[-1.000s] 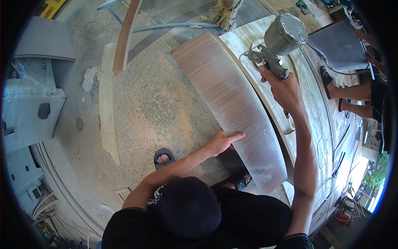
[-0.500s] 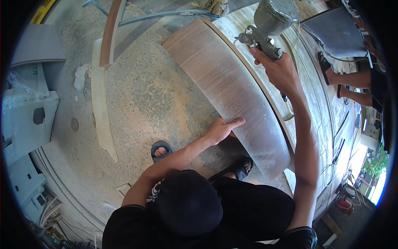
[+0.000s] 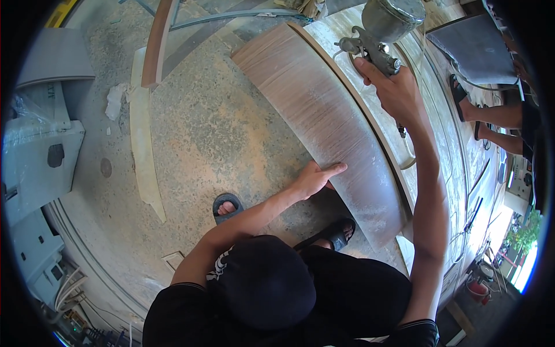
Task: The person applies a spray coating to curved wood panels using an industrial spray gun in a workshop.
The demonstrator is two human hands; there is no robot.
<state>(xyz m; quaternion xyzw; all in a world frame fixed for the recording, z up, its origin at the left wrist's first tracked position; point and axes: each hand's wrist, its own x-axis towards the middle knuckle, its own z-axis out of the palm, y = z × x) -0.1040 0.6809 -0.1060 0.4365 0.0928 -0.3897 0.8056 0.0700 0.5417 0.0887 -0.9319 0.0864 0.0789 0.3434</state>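
A long wood-grain panel (image 3: 324, 110) slants across the middle, its surface partly covered by a whitish film. My left hand (image 3: 315, 180) grips its near-left edge, thumb on top and the fingers hidden beneath. Beyond the panel's far right edge, my right hand (image 3: 396, 92) is closed around a metal spray gun (image 3: 370, 49) with a round metal cup (image 3: 393, 17) on top. The gun's nozzle points left, over the panel's far side. Whether spray is coming out cannot be made out.
A brown wooden bar (image 3: 156, 52) and a pale strip (image 3: 140, 127) lie on the stained floor to the left. White cabinets (image 3: 40, 162) stand at the far left. On the right, another person's legs (image 3: 497, 115) show near a dark panel (image 3: 474, 49); hoses trail there.
The view has shifted slightly, so most things appear a little to the right. My left hand keeps its hold on the panel, and my right hand still holds the spray gun.
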